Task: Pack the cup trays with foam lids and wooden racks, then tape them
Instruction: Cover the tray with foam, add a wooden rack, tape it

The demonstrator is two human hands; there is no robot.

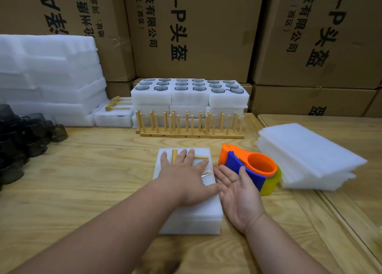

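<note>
Left hand (184,174) lies spread flat, palm down, on the lidded foam tray (189,207) at mid-worktop (93,170), pinning the wooden rack (174,156) on top; a bit of tape (206,173) seems stuck beside the fingers. Right hand (237,193) is open, palm up, holding nothing, touching the tape dispenser (250,168). We judge taping is the step: keep downward pressure so lid and rack stay square, grasp the dispenser, pull the strip taut across.

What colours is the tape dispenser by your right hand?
The tape dispenser is orange and blue, with a yellowish tape roll; the head view shows it beside the right hand.
</note>
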